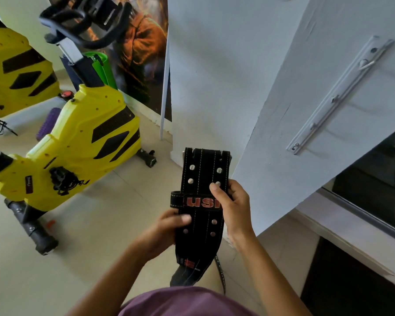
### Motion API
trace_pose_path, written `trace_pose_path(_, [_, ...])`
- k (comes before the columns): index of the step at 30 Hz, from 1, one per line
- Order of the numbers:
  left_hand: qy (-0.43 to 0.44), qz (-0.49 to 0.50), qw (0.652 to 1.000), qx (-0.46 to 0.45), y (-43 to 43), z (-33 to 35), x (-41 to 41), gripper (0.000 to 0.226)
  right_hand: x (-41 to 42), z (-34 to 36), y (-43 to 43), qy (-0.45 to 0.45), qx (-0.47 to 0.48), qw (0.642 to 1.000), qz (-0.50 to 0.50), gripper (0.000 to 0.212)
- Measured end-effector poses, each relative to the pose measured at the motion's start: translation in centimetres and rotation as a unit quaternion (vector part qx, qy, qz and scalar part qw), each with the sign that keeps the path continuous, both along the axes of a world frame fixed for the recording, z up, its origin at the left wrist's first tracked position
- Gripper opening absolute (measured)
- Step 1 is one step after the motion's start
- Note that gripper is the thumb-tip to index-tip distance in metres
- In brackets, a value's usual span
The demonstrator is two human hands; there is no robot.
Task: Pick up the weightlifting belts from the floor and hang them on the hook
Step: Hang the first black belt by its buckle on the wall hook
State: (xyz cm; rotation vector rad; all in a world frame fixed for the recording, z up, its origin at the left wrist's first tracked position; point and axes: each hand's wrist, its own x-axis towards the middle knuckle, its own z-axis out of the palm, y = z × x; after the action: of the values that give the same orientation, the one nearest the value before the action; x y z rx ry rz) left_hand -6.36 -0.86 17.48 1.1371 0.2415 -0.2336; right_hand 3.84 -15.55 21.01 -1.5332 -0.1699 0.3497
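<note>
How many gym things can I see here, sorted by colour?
Black: 1, weightlifting belt, held by left hand and right hand
Yellow: 2, exercise bikes
Purple: 1, foam roller
Green: 1, rolled mat
Total: 5

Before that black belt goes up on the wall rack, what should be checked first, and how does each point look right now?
1. Belt off the floor: ok, held in the air.
2. Left hand has a grip on the belt's lower part: ok.
3. Right hand has a grip on its right edge: ok.
4. Hook rack on the white wall free of other belts: ok.
5. Buckle end ready to catch a hook: cannot tell, the metal is mostly hidden.
6. Trailing strap clear of snags: ok, it hangs loose below.
</note>
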Motion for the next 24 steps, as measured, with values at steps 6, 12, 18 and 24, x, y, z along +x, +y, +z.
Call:
trace_pose_path(6, [0.017, 0.144, 0.987, 0.07, 1.7, 5.9, 4.7, 0.045, -1.2, 0.1, -0.2, 0.008, -0.003, 0.999, 0.039, 0.017])
trace_pose_path(12, [-0.012, 0.171, 0.985, 0.032, 0.3, 7.3, 6.5, 0.035, -0.9, 2.9, 0.2, 0.017, 0.026, 0.999, 0.023, 0.022])
trace_pose_path(18, [-0.035, 0.177, 0.984, -0.011, -1.5, 8.1, 7.1, 0.028, 0.3, 5.2, -0.1, 0.159, 0.152, 0.975, -0.016, 0.039])
trace_pose_path(24, [-0.006, 0.214, 0.976, 0.047, -2.3, 9.4, 8.4, 0.044, 0.5, 6.9, -0.3, 0.147, 0.15, 0.976, -0.061, 0.032])
